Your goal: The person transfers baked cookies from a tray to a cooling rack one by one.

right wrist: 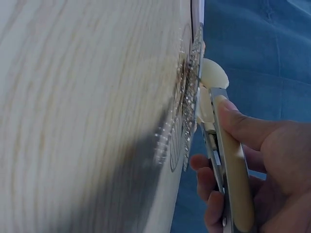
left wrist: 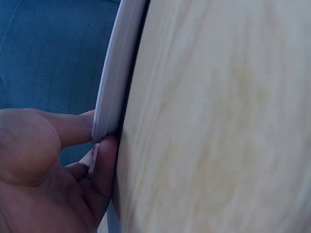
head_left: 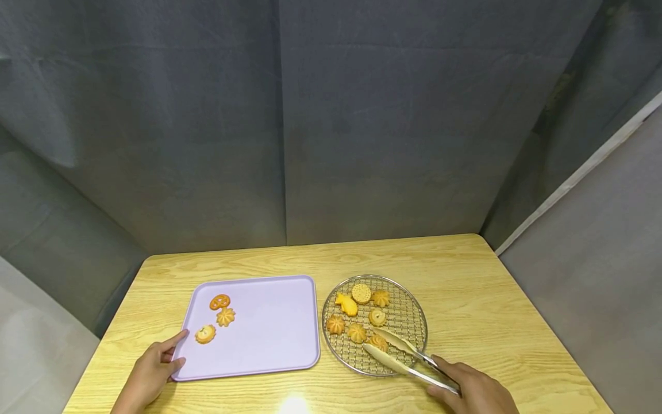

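Observation:
My left hand (head_left: 149,372) grips the left front corner of a lilac tray (head_left: 274,328), thumb and fingers at its rim (left wrist: 109,104). A pretzel-shaped cookie (head_left: 219,302), a star-shaped cookie (head_left: 225,317) and a round cookie (head_left: 205,334) lie at the tray's left. In my right hand (head_left: 473,388) is a pair of tongs (right wrist: 232,165) with cream-coloured tips. Over the round wire rack (head_left: 408,319), the spread tips stand on either side of a swirled cookie (head_left: 378,343); whether they touch it I cannot tell.
Several other cookies sit on the rack, among them a fish-shaped one (head_left: 347,305), a dotted round one (head_left: 361,293) and a ridged one (head_left: 356,333). The rack stands right of the tray on a wooden table (head_left: 248,264). Grey curtains (head_left: 362,144) hang behind.

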Motion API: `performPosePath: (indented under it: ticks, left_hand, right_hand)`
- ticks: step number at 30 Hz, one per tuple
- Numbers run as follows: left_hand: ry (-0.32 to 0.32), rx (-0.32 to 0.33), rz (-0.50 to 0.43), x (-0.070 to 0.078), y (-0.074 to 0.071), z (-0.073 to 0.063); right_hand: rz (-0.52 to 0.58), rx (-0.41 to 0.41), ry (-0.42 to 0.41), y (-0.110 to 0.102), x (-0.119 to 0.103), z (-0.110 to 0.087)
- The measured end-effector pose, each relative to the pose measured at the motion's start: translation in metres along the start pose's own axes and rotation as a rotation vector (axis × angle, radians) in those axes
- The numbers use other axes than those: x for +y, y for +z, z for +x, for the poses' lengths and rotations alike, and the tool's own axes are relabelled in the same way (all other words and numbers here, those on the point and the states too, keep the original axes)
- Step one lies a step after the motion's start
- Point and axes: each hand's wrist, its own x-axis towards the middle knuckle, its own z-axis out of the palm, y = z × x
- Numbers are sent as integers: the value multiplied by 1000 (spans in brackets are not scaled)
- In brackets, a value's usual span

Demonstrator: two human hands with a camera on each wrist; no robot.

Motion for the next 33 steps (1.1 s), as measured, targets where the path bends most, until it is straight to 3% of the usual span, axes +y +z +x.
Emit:
performPosePath:
  ticks: [10, 17, 24, 33]
  left_hand:
    - [-4, -3, -10, -2, 0, 1]
    - [-3, 1, -15, -1, 0, 1]
    - [-2, -1, -10, -2, 0, 2]
    - [-7, -5, -9, -2, 0, 3]
  right_hand:
    - [6, -40, 3, -8, 3, 0]
    - [7, 29, -32, -9, -7, -2]
    - [-27, 151, -109, -6, -21, 2]
    - [5, 141, -125, -3, -37, 11]
